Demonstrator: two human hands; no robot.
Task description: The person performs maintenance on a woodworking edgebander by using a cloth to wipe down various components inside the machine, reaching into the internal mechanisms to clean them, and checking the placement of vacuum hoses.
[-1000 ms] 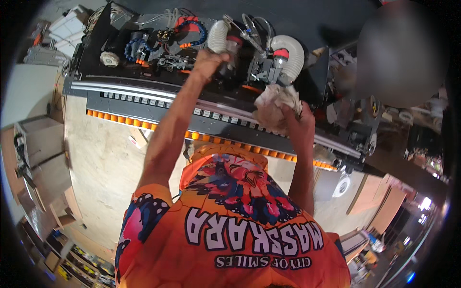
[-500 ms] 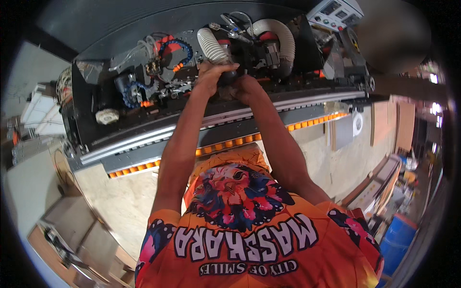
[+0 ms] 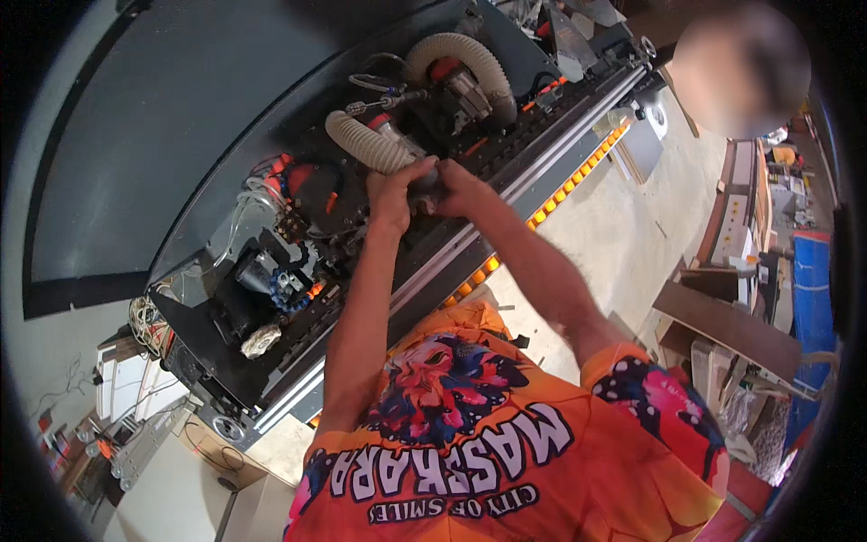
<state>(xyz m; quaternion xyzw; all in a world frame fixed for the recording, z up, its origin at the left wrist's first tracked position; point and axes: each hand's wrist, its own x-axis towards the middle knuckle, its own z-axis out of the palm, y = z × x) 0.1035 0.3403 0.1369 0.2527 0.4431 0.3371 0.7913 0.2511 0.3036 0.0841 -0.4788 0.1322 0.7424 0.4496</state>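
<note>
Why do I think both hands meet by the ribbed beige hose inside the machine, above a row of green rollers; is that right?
Nearly. The head view shows both hands, left hand and right hand, meeting beside the ribbed beige hose, but the rollers are orange, not green.

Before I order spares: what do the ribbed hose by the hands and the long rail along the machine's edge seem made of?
The ribbed hose looks like flexible beige plastic, matte: closely spaced ridges and a curved run suggest corrugated duct, though a wire core cannot be ruled out. The long rail looks like bare metal, probably aluminium: pale grey, straight, with a dull sheen. Both hands meet at the hose's end.
</note>
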